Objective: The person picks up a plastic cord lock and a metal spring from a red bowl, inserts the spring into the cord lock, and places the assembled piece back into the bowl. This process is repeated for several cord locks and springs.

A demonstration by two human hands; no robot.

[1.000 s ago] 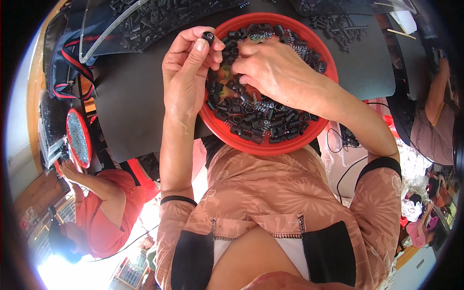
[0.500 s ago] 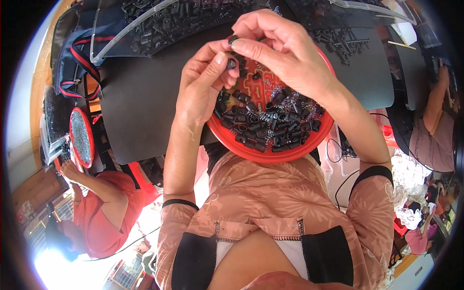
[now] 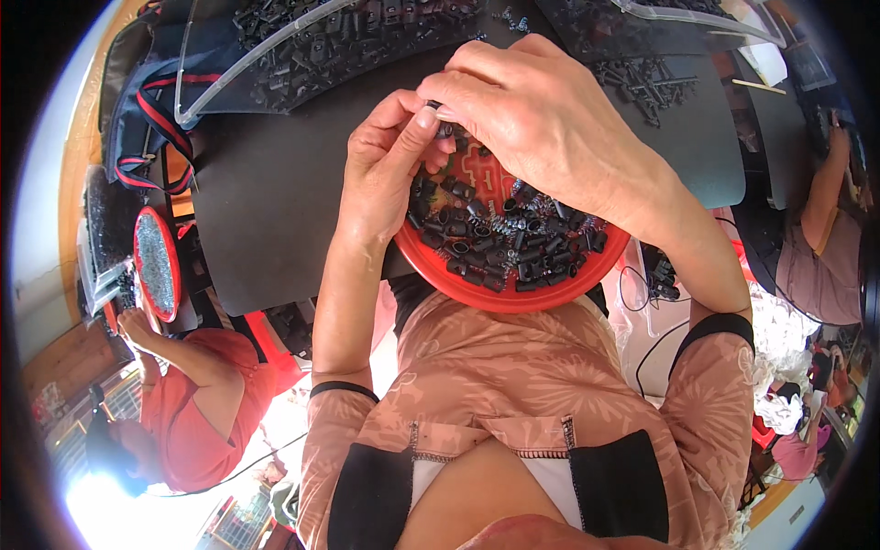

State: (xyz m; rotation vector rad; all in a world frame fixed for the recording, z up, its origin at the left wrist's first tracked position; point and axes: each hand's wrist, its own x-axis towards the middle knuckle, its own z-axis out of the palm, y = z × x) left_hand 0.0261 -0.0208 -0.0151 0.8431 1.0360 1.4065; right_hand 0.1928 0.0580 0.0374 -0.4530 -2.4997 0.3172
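Observation:
Above the red round tray [image 3: 513, 299], my two hands meet over a small black plastic part [image 3: 445, 129]. My left hand [image 3: 380, 165] pinches this part between thumb and fingers. My right hand [image 3: 550, 119] comes over from the right with its fingertips closed at the upper end of the same part; its back hides most of what those fingers hold. In the tray lie several hollow black plastic pieces [image 3: 532, 266] mixed with small metal springs [image 3: 509, 223]. The tray's far side is covered by my right hand.
Clear-rimmed bins with black parts [image 3: 339, 55] stand at the back of the dark table [image 3: 266, 211]. Long black pieces [image 3: 646, 87] lie back right. A striped strap [image 3: 165, 119] hangs at left. One person [image 3: 206, 394] works by another red tray [image 3: 156, 263]; another person sits right [image 3: 820, 257].
My right hand has turned palm-down and come lower over the left fingers. The black piece it pinched has come down to the part in my left hand.

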